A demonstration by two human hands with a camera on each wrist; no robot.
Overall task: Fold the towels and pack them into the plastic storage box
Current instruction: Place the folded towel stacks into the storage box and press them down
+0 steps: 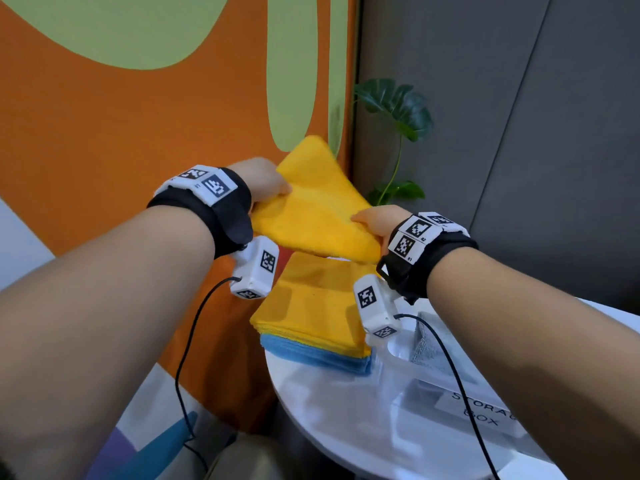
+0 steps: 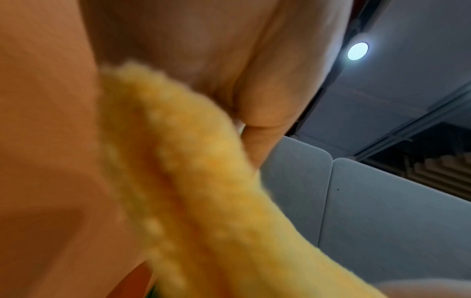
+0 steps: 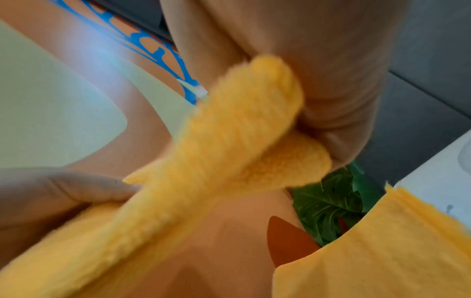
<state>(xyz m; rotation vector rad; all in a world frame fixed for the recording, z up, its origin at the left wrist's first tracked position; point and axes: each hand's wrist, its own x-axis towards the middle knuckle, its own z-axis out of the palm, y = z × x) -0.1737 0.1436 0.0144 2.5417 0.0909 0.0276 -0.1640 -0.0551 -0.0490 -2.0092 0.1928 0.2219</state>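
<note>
At the far left an orange wall panel point(image 1: 104, 140) with pale green shapes is seen, and a black cable point(image 1: 187, 358) hangs from the white tagged camera block under the left wrist. The left hand point(image 1: 259, 183) is raised above the table, its thumb on top and its fingers beneath, and the left edge of a yellow towel point(image 1: 311, 206) is pinched between them; in the left wrist view the doubled fleecy edge of that towel point(image 2: 183, 181) is shown pressed between thumb and fingers. The towel is held in the air, stretched between both hands, directly over a stack of towels point(image 1: 311, 313) in which yellow ones lie above blue ones at the left part of a round white table point(image 1: 329, 410). The towel's right corner is gripped by the right hand point(image 1: 379, 221), and in the right wrist view the bunched corner point(image 3: 254, 113) is seen clamped by curled fingers. Black straps with square black-and-white markers are worn on both wrists; "R1" can be read on the right one. Behind, a green leafy plant point(image 1: 398, 109) stands before a grey wall. At the right a clear plastic storage box point(image 1: 436, 382) rests on the table, a grey towel point(image 1: 427, 341) lying inside it, and the partly cut-off label "STORAG BOX" point(image 1: 481, 408) is printed on its side.
</note>
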